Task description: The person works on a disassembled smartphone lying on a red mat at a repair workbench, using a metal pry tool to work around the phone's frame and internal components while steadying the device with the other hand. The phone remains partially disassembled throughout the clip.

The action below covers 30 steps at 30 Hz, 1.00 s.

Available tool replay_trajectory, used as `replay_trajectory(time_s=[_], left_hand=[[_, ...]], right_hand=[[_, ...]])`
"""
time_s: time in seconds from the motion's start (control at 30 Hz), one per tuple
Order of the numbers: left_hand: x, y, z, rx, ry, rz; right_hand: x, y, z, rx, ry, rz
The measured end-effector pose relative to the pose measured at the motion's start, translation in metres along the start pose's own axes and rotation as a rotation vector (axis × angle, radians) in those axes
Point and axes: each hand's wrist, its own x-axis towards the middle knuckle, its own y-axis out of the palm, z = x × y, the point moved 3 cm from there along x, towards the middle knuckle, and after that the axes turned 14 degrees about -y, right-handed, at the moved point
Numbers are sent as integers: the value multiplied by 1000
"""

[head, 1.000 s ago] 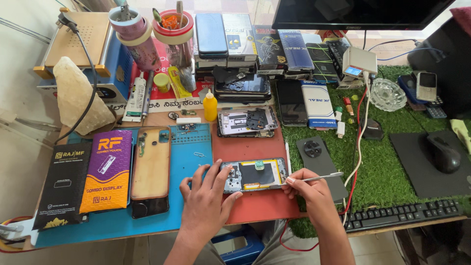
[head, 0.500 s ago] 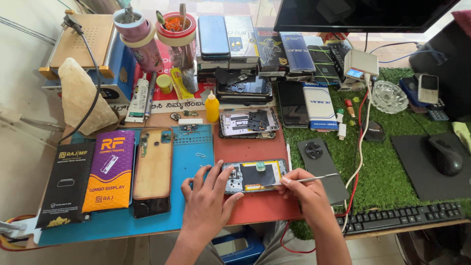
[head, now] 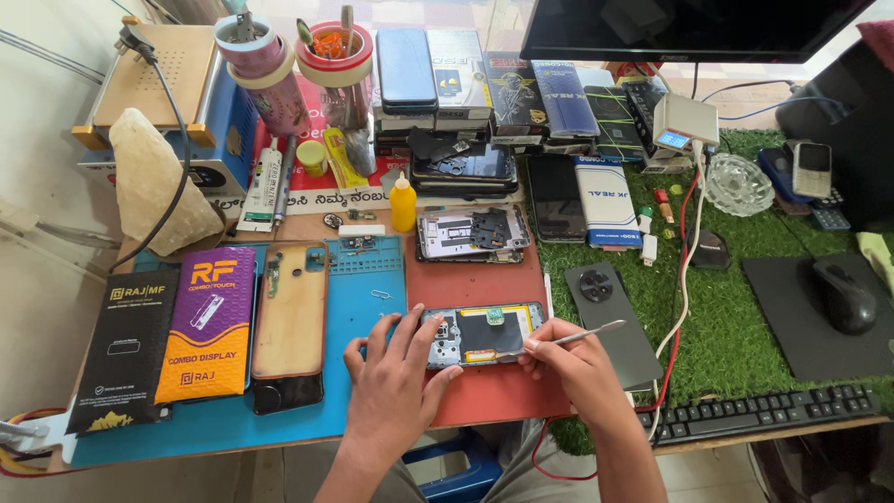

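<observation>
Left hand (head: 396, 377) spread, fingertips steadying the opened dark phone chassis with exposed circuit boards (head: 482, 333) flat on the red mat (head: 484, 396) at the table's front edge; right hand (head: 577, 368) pinching a slim metal pry tool (head: 587, 333) beside the chassis's right end.

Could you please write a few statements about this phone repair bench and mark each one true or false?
1. The left hand rests on the left end of the opened phone. True.
2. The right hand holds a yellow bottle. False: it holds a thin metal tool; the yellow bottle stands further back.
3. The opened phone lies on the green turf. False: it lies on the red mat.
4. A computer mouse sits on a dark pad at the right. True.
</observation>
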Motion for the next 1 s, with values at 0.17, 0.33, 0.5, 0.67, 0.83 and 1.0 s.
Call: replay_trajectory(time_s=[0.17,0.33,0.5,0.67,0.83,1.0], left_hand=[[-1,0,0,5,1,-1],[0,0,0,5,6,-8],[0,0,0,0,9,-8],[0,1,1,7,1,-5],[0,0,0,6,8,-8],[-1,-1,0,11,11,-12]], right_hand=[[0,15,-2,35,1,59],[-4,19,-8,69,-24,-7],[-14,-9,-10,42,-19,-157],[-16,-11,-15,-50,-9,-110],[-14,-5,-16,18,-12,-124],[-17,-5,-15,33,-36,-149]])
